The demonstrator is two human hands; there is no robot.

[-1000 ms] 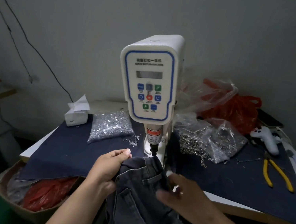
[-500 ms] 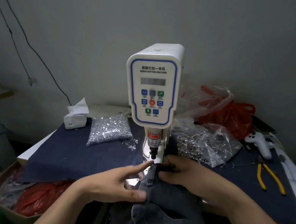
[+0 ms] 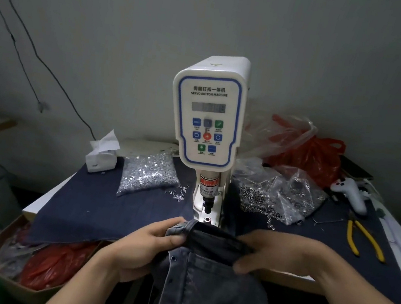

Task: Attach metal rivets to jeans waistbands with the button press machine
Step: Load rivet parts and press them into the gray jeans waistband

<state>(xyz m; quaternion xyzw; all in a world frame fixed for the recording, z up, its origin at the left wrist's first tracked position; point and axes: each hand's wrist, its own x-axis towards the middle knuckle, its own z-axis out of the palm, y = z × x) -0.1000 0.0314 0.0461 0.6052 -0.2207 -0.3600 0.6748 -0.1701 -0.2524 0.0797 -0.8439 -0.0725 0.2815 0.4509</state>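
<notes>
A white servo button machine (image 3: 208,116) stands on the table, its punch (image 3: 208,202) above a small die (image 3: 207,219). Dark grey jeans (image 3: 205,288) hang off the front edge, with the waistband (image 3: 215,237) stretched just in front of the die. My left hand (image 3: 146,245) pinches the left end of the waistband between thumb and fingers. My right hand (image 3: 275,254) grips the waistband further right. A bag of silver rivets (image 3: 147,175) lies left of the machine, and a bag of metal parts (image 3: 276,197) lies to its right.
Dark denim cloth (image 3: 98,201) covers the table. A tissue box (image 3: 102,156) sits at the back left, red plastic bags (image 3: 308,155) at the back right, yellow pliers (image 3: 366,239) and a white tool (image 3: 349,192) on the right. A cardboard box (image 3: 22,255) sits below left.
Both hands have pulled the waistband back a little from the die and spread it wider between them. The head camera has tilted, so the machine sits lower in view.
</notes>
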